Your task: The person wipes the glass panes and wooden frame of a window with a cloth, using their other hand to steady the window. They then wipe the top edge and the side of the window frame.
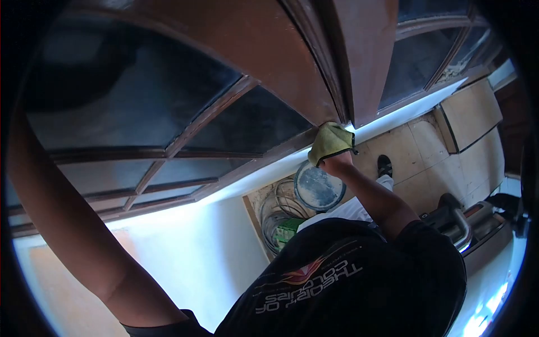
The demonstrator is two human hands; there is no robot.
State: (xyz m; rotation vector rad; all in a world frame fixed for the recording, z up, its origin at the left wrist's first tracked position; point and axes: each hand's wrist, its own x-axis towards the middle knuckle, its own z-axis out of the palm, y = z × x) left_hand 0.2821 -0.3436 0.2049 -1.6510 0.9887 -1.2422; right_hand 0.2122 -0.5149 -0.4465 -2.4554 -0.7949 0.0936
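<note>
- Right hand point(338, 163) is grasping a green cloth point(331, 140) at the brown window frame point(297, 76);
- left hand is lying out of view; grip cannot be told.

round bucket point(319, 185) | coiled cable point(276, 212) beside it | green object point(288, 230) | tiled floor point(412, 147)

Watching remotely, I noted a yellow-green cloth point(331, 143) with dark edging against a reddish-brown frame point(281, 62). Panes point(135, 95) read near-black to slate blue. The T-shirt point(387, 281) was black, with white lettering and a red-orange emblem point(304, 272); trousers point(337, 216) white; shoe point(384, 167) black, striped pale. I logged a blue-grey bucket point(319, 187), mottled whitish, a bright green object point(288, 231) beside it, and tan floor tiles point(418, 149). The wall point(179, 241) showed white, patched peach.
</note>
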